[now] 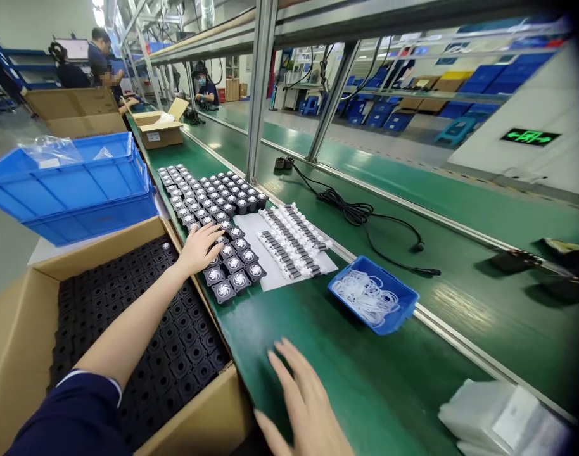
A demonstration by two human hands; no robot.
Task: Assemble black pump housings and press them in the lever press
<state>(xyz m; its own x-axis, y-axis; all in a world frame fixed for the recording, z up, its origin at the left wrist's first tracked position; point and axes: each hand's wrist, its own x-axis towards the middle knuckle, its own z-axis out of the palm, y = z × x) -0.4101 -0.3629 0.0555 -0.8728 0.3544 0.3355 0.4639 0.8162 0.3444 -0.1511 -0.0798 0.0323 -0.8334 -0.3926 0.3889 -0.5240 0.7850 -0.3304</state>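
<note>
My left hand (201, 248) reaches over the edge of the green bench, its fingers apart and lying on or just above a block of small black parts with white swirl-patterned tops (232, 263). Whether the fingertips touch them I cannot tell. Low in the view, my right hand (306, 405) hovers over the bench surface with spread fingers and nothing in it. Beyond it stands a blue tray (334, 291) of translucent white rings (368, 297). White-and-black strip pieces (289, 244) lie in rows on a white sheet (270, 282).
Below my left arm, an open cardboard box (225, 405) holds rows of black parts (175, 354). Stacked blue crates (75, 190) stand behind it. A black cable (351, 212) lies past the metal post (260, 95). Clear plastic bags (501, 418) sit at lower right. Several people work farther back.
</note>
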